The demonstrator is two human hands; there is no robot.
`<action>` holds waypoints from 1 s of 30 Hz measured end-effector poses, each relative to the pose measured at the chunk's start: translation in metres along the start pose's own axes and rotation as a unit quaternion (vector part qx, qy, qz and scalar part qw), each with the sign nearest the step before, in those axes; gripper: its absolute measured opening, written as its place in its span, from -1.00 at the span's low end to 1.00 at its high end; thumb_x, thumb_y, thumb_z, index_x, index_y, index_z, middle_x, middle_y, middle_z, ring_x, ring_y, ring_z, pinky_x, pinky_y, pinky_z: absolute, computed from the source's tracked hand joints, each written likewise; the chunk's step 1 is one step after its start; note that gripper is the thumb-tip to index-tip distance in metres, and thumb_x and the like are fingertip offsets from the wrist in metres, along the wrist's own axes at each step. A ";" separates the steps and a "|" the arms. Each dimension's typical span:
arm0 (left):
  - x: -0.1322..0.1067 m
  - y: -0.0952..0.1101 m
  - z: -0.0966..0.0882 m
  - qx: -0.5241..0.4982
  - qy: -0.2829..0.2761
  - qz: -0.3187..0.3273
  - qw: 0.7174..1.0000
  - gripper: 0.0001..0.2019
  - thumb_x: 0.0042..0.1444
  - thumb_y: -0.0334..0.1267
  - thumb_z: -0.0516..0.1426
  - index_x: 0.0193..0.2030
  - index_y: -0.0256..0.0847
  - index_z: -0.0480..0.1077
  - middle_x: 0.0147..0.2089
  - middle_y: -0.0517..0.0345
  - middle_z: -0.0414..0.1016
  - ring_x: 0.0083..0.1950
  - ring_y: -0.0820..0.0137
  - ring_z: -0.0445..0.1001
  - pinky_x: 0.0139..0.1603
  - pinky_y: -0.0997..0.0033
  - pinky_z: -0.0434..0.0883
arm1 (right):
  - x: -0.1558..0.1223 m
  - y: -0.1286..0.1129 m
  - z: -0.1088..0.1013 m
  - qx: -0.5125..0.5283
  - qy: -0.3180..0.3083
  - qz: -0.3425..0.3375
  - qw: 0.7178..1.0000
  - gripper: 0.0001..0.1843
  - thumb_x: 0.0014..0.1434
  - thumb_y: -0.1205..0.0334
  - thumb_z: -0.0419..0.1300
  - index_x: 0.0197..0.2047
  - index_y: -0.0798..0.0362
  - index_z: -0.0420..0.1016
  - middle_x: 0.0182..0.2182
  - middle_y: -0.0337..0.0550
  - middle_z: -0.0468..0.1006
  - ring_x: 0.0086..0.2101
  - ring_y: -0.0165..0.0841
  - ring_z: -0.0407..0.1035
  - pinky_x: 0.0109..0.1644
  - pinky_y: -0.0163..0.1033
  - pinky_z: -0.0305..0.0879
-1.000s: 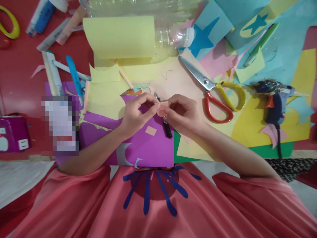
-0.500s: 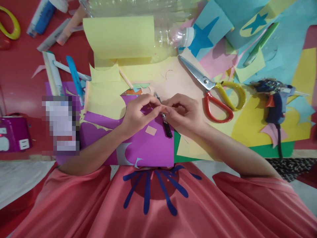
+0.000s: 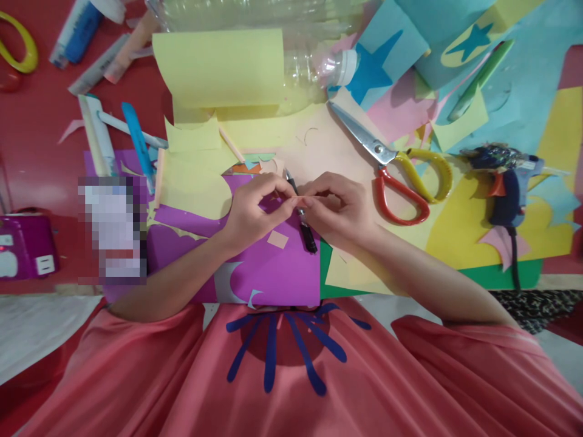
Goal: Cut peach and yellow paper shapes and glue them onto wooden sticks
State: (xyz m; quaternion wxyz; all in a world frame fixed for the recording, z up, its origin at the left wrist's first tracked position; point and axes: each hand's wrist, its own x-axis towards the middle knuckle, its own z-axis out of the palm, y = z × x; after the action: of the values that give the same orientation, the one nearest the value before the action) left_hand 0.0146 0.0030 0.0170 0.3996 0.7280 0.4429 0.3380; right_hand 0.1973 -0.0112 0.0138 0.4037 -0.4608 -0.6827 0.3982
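My left hand [image 3: 259, 206] and my right hand [image 3: 341, 206] meet fingertip to fingertip over the purple paper [image 3: 277, 276]. Thumb and index finger of each pinch a small strip of peach paper [image 3: 301, 197], seen nearly edge-on and mostly covered by the fingers. Beneath the fingertips lies a black pen [image 3: 307, 233], its tip pointing away from me. A small peach paper square [image 3: 277, 240] rests on the purple sheet. Right of my right hand are large scissors [image 3: 380, 152] with one red and one yellow handle, lying with blades slightly apart.
A glue gun [image 3: 507, 197] lies at the right on yellow paper. Behind my hands, yellow paper [image 3: 218, 67] wraps a clear plastic bottle [image 3: 305, 67]. A blue marker [image 3: 139, 142], other markers and a blurred-out phone-like object [image 3: 116, 230] are at the left. Paper scraps surround everything.
The peach strip has turned slightly between my fingertips, so its thin edge now shows. Both hands stay in nearly the same place.
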 end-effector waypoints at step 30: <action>0.001 -0.002 0.001 -0.063 0.028 -0.028 0.997 -0.86 0.13 -0.21 0.19 -0.40 -0.20 0.42 -0.42 0.21 0.52 -0.37 0.49 0.44 -0.33 0.50 0.38 | -0.001 0.001 0.001 0.017 0.004 0.051 0.999 -0.85 0.19 0.23 0.18 -0.41 0.07 0.44 -0.50 -0.23 0.49 -0.46 -0.46 0.33 -0.37 -0.29 0.25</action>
State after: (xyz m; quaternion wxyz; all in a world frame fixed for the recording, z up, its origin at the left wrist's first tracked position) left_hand 0.0149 0.0042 0.0149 0.4418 0.6789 0.4518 0.3739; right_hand 0.1967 -0.0124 0.0125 0.3938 -0.4897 -0.6496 0.4280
